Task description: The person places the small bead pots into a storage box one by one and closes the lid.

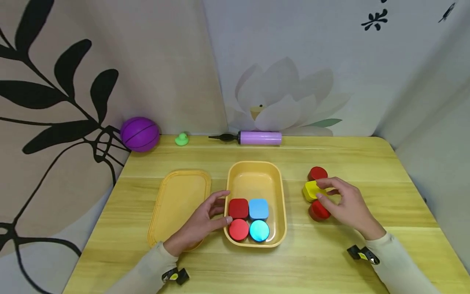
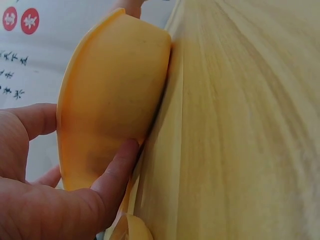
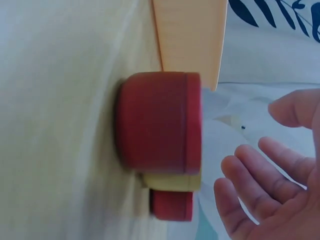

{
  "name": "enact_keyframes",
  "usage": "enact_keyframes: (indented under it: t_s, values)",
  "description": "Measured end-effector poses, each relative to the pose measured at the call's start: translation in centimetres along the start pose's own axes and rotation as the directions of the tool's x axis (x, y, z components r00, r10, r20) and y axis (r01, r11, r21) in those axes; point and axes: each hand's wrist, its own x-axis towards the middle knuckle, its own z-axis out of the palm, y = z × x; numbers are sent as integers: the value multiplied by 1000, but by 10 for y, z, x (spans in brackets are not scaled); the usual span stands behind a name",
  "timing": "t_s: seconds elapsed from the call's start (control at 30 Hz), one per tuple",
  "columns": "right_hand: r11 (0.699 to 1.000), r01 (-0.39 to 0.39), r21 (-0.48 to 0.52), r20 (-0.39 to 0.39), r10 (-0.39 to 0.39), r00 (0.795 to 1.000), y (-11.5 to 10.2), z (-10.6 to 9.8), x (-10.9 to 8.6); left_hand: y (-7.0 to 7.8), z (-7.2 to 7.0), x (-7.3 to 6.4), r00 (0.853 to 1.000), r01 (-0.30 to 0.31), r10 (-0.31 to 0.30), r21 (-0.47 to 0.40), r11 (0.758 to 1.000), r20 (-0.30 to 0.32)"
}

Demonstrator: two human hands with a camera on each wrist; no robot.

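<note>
My left hand [image 1: 200, 222] holds the left side of a yellow-orange plastic box [image 1: 257, 179]; thumb and forefinger reach its rim. In the left wrist view, fingers lie against the box's outer wall [image 2: 115, 85]. Inside the box sit a red square container [image 1: 238, 208], a blue square one [image 1: 258, 209], a red round one [image 1: 238, 230] and a blue round one [image 1: 259, 231]. My right hand [image 1: 343, 202] hovers with spread fingers over a yellow container [image 1: 311, 191]. Red round containers stand either side of it, one farther [image 1: 317, 173] and one nearer [image 1: 318, 210]. The right wrist view shows the hand apart from all three.
A flat yellow-orange lid [image 1: 180, 200] lies left of the box, partly under my left arm. Along the back edge are a purple ball [image 1: 140, 134], a green toy duck [image 1: 181, 139] and a purple hand pump [image 1: 260, 138]. A printed cloth hangs behind the wooden table [image 1: 385, 175].
</note>
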Motion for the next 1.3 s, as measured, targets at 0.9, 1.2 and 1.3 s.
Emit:
enact_keyframes:
  t_s: [0.9, 1.2, 1.3]
  values:
    - [975, -211, 63, 174, 197, 965, 13, 3, -42, 1, 2, -1, 1000, -4, 4, 0, 1000, -7]
    - [976, -214, 44, 223, 199, 954, 16, 7, -42, 0, 1, -1, 1000, -9, 9, -9, 1000, -4]
    - [975, -215, 58, 227, 197, 954, 15, 5, -42, -1, 1, -1, 1000, -11, 11, -9, 1000, -2]
